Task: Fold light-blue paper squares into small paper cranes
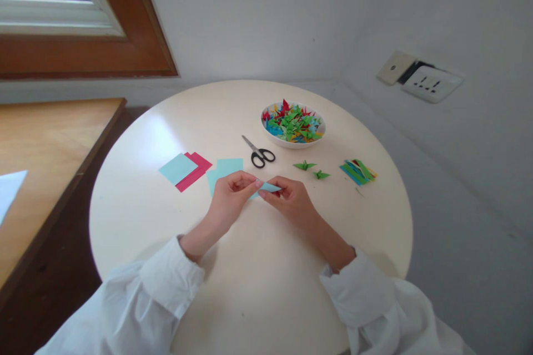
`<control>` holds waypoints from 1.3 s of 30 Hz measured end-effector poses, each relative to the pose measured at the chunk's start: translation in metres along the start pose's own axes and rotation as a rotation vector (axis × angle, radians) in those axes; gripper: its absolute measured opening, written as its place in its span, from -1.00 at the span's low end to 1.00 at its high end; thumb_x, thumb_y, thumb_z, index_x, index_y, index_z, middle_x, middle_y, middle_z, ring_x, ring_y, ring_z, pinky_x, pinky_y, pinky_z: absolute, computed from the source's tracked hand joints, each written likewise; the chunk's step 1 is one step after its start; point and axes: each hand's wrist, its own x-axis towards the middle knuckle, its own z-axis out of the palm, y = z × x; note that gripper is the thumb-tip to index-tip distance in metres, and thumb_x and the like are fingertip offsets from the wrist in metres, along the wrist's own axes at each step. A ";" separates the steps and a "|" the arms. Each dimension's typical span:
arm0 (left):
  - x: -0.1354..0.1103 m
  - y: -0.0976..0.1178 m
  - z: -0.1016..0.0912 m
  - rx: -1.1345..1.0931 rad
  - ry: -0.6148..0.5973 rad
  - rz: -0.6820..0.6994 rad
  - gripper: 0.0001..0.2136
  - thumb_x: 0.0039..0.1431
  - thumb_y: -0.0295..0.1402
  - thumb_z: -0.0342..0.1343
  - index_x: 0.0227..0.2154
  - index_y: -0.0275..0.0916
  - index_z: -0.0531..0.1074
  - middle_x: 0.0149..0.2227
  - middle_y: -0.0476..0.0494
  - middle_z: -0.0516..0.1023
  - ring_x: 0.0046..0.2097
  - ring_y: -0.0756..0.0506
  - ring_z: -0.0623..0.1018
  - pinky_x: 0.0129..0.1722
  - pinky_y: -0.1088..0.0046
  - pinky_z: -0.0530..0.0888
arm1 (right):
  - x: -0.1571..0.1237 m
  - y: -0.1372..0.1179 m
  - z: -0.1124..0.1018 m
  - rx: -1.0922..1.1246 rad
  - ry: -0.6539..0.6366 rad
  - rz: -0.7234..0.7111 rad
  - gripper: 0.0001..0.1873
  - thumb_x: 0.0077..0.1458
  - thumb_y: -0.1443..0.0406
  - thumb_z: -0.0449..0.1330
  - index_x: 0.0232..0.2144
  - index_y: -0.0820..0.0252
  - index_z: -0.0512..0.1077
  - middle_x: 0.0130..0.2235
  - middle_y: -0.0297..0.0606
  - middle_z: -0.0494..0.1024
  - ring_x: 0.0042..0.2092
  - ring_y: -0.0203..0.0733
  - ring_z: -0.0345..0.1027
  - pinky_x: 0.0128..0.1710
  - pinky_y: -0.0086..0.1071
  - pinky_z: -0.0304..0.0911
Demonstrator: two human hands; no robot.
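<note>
Both hands (230,195) pinch a folded, plain light-blue paper (271,187) over the white table (258,288), near black-handled scissors (259,153).

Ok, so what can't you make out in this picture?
All in the head view:
Folded paper: full shape, covered by the left hand and right hand.
Blue sheets: lower part, behind the left hand.
Bowl: its floor, covered by cranes.
White sheet: cut off by the left edge.

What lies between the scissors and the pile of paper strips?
In the head view, two green paper birds lie between the scissors and the paper strips.
</note>
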 end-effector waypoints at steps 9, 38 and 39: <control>0.002 -0.002 -0.002 0.022 -0.001 0.033 -0.86 -0.14 -0.31 0.24 -0.56 -0.30 0.52 -0.53 -0.07 0.54 -0.47 0.00 0.44 -0.42 0.49 0.35 | 0.001 -0.001 0.000 0.040 0.040 0.041 -0.81 -0.10 0.20 0.19 -0.57 0.23 0.37 -0.59 -0.42 0.30 -0.51 -0.37 0.09 -0.51 -0.44 0.01; 0.002 -0.007 -0.002 0.126 -0.018 0.108 -0.90 -0.10 -0.36 0.18 -0.51 -0.29 0.51 -0.46 -0.10 0.57 -0.44 -0.01 0.48 -0.41 0.49 0.39 | 0.004 -0.003 -0.003 0.164 0.176 0.100 -0.75 -0.11 0.14 0.18 -0.60 0.21 0.34 -0.64 -0.41 0.32 -0.59 -0.38 0.13 -0.62 -0.48 0.03; 0.002 -0.007 -0.002 0.115 -0.031 0.104 -0.89 -0.09 -0.34 0.19 -0.51 -0.29 0.50 -0.46 -0.10 0.56 -0.43 -0.01 0.48 -0.41 0.49 0.39 | 0.003 -0.003 -0.002 0.162 0.171 0.094 -0.75 -0.11 0.14 0.18 -0.60 0.21 0.34 -0.64 -0.41 0.32 -0.59 -0.38 0.14 -0.61 -0.48 0.04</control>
